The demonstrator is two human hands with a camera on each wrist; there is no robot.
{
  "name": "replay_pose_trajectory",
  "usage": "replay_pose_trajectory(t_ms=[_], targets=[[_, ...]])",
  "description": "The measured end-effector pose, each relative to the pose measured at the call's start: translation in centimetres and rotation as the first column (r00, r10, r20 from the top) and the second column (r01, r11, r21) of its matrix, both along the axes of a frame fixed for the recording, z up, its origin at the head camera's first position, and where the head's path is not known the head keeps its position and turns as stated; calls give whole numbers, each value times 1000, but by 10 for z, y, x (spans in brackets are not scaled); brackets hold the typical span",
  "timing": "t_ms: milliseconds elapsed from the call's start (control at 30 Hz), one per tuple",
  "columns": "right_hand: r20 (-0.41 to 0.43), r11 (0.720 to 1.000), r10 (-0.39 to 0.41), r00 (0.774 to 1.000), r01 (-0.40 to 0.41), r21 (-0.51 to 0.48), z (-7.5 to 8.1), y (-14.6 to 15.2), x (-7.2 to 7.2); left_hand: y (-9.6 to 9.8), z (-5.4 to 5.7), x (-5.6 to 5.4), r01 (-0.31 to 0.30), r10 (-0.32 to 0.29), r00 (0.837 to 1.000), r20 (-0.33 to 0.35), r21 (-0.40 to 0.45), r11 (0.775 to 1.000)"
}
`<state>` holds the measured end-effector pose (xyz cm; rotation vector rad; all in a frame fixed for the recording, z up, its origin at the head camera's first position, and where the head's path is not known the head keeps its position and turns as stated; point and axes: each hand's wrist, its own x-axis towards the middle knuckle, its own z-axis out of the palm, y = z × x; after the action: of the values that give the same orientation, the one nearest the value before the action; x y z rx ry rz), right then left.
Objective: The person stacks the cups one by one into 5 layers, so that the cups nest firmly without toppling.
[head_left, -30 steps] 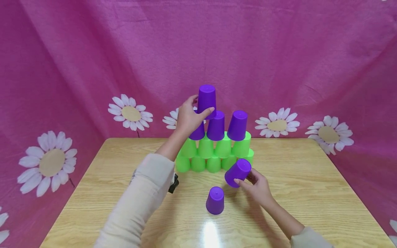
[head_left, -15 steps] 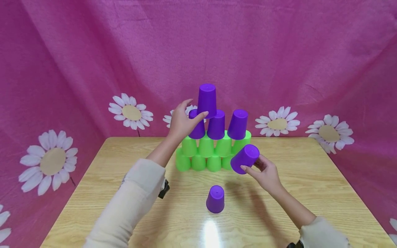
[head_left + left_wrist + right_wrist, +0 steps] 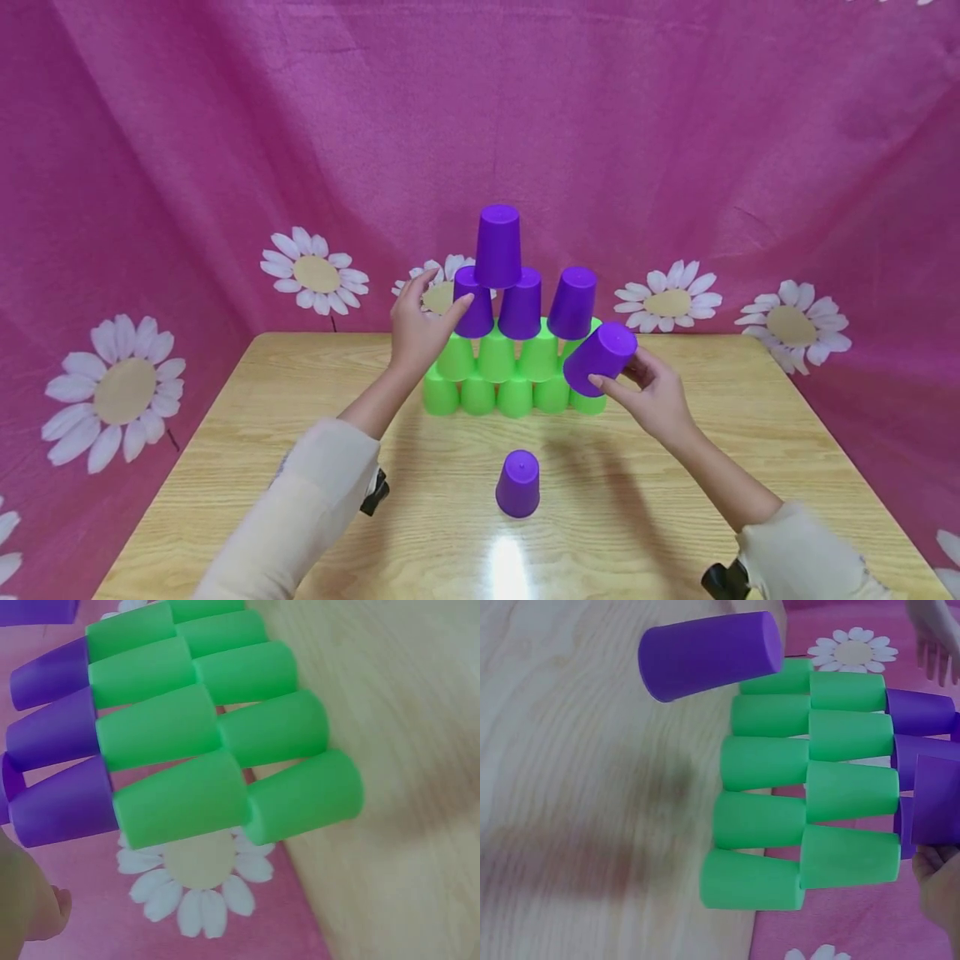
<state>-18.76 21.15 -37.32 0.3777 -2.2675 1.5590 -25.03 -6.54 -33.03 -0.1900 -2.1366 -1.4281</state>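
Observation:
A tower of upside-down cups stands on the table: two rows of green cups, then three purple cups. One more purple cup rests on top, bridging the left and middle purple ones. My left hand is beside the tower's left purple cup, fingers spread and holding nothing; part of it shows in the left wrist view. My right hand grips a tilted purple cup between thumb and fingers, in front of the tower's right side. The right wrist view shows this held cup overlapping the purple row.
One upside-down purple cup stands on the wooden table in front of the tower. Behind the table hangs a pink cloth with white daisies. Dark wrist devices show at the sleeves.
My left hand has let go of the top cup and drawn back left and down. My right hand has raised its purple cup from low over the table, slightly rightward.

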Motion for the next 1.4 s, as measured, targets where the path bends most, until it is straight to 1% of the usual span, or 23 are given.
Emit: replay_pose_trajectory(t_ms=[233,333,433,567,733,833,967,1133,1267,1400], targets=[[-44,1000,21,999,-22,-4,15,-1,-6,-5,-26,6,1,0,999,-39,40,999],[-63,999,30,998,-30,-9,21,-2,-9,-4,-36,10,4,-3,1000,-19,48,999],[-72,1000,28,997,-28,-8,27,-3,-10,-5,-45,16,23,-23,1000,5,50,998],[-67,1000,28,997,-28,-9,33,-5,-12,-6,-57,26,67,-68,997,27,25,997],[-79,999,31,996,-32,-14,38,-7,-13,-8,-75,38,99,-98,993,72,-16,995],[-90,1000,27,996,-28,-10,40,-8,-14,-8,-85,45,121,-119,989,84,-30,992],[-98,1000,27,995,-28,-3,43,-9,-16,-8,-98,53,158,-156,981,118,-12,987],[-120,999,36,992,-36,-2,49,-11,-18,-5,-113,63,195,-195,963,186,14,981],[-92,999,31,995,-32,-6,55,-12,-19,-2,-124,69,221,-219,954,203,15,975],[-64,1000,25,998,-26,-3,58,-12,-20,0,-130,74,241,-241,946,216,24,970]])
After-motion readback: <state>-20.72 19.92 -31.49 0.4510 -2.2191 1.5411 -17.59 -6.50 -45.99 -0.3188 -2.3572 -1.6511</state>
